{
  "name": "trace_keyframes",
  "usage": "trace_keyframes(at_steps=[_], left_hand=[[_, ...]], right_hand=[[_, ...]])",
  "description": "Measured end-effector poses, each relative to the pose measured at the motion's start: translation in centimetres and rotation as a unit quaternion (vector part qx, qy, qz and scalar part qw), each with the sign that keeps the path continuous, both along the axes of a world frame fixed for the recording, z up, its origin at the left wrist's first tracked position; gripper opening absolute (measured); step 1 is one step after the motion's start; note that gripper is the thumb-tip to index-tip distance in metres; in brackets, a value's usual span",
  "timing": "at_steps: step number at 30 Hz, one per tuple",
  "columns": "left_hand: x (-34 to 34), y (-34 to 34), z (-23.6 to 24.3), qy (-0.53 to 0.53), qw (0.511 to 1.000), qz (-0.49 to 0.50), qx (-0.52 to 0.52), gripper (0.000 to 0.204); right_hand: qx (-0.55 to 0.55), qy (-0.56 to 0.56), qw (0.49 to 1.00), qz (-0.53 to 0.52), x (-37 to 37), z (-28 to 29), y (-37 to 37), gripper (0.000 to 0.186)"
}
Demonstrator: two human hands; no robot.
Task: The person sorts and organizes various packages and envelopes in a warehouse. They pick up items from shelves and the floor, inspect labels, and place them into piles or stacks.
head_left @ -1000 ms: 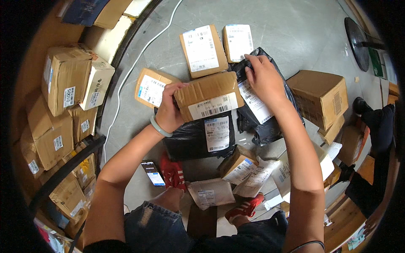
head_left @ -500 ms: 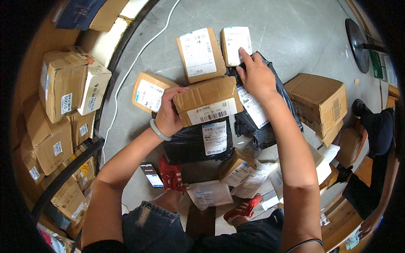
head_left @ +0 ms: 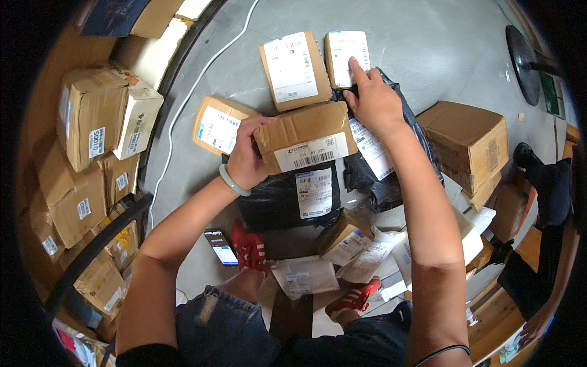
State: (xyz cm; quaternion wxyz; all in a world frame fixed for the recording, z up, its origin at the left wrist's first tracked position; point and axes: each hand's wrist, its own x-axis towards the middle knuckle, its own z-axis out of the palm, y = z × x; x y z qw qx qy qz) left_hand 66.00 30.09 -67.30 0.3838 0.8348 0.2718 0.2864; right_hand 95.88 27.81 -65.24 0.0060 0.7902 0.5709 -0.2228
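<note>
My left hand (head_left: 249, 154) is closed around the left end of a brown cardboard box (head_left: 306, 125) with a white barcode label on its near side. It is held above a black plastic parcel (head_left: 263, 199). My right hand (head_left: 376, 104) has its index finger stretched onto the labelled top of a small box (head_left: 346, 46); the other fingers are partly bent, over a second black parcel (head_left: 400, 95). No object shows in its grasp. A larger labelled box (head_left: 295, 67) lies left of the small one, and another labelled box (head_left: 219, 125) sits beyond my left hand.
A brown carton (head_left: 461, 144) stands on the right. Stacked boxes (head_left: 95, 122) fill the left side. Near my feet lie a phone (head_left: 221, 248), a pale plastic mailer (head_left: 304, 276) and a small box (head_left: 344, 237). A white cable (head_left: 202, 76) crosses the floor. Another person's leg (head_left: 541, 183) is at far right.
The held box has shifted slightly right and tilted toward me, with its top and label turned a little. My right index finger stays on the small box's label. The view has moved slightly.
</note>
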Motion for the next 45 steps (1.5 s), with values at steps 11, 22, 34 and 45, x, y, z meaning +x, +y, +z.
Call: trace_keyframes(at_steps=[11,22,34,45], left_hand=[[-0.1,0.0,-0.3,-0.005,1.0,0.001,-0.008,0.086],[-0.2,-0.1,-0.6,-0.009,1.0,0.008,-0.018,0.085],[0.3,0.3,0.8,0.027,0.99,0.025,-0.139,0.098],[0.7,-0.4,1.5,-0.017,0.961,0.076,-0.266,0.08]], right_hand=[[-0.001,-0.013,1.0,-0.003,-0.3,-0.1,-0.1,0.069],[-0.007,-0.021,1.0,-0.006,-0.5,-0.1,0.0,0.069],[0.111,0.069,0.991,-0.037,0.1,0.8,-2.5,0.062],[0.216,0.309,0.916,-0.136,-2.4,3.1,-8.3,0.03]])
